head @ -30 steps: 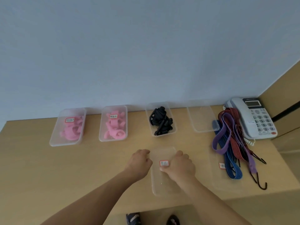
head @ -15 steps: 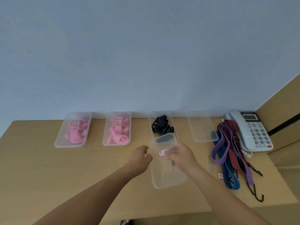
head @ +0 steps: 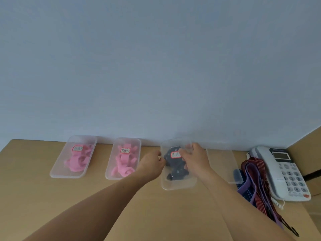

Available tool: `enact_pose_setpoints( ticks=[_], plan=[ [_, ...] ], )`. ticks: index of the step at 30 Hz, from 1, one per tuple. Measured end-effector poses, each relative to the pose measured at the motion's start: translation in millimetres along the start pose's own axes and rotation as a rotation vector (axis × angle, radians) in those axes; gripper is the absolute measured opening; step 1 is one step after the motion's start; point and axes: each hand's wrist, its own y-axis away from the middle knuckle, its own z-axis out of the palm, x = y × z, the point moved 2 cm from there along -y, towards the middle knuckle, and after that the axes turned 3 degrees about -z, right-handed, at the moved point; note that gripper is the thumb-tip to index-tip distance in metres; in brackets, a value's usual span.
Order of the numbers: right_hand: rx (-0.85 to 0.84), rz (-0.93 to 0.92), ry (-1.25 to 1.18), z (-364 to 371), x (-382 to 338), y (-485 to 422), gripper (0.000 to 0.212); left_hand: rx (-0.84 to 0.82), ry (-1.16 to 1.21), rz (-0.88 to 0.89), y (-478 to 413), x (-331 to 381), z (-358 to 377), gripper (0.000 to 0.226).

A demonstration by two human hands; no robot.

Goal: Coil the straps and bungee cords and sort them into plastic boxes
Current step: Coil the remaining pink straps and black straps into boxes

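Along the table's (head: 52,206) back edge, farthest left, sit two lidded plastic boxes (head: 86,141) (head: 135,143), each with coiled pink straps (head: 76,162) (head: 123,164) inside. Next, the left hand (head: 152,162) curls its fingers at the left edge of a labelled lid (head: 171,143); whether its grip pinches that edge I cannot tell. The lid lies over the third box (head: 178,186), which holds black straps (head: 177,171). The right hand (head: 194,159) grips the lid's far right part, thumb beside the label. Further right lie an empty clear box (head: 220,164), loose bungee cords (head: 255,180) and a telephone (head: 286,171).
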Motion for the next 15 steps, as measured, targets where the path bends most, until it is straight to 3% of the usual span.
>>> enact_pose_setpoints(
  ticks=[7, 15],
  plan=[
    [-0.060, -0.033, 0.188, 8, 28, -54, 0.024, 0.032, -0.039, -0.182, -33, 2, 17, 0.032],
    [-0.046, -0.029, 0.386, 6, 47, -66, 0.037, 0.094, 0.053, -0.251, -41, -3, 37, 0.010]
  ],
)
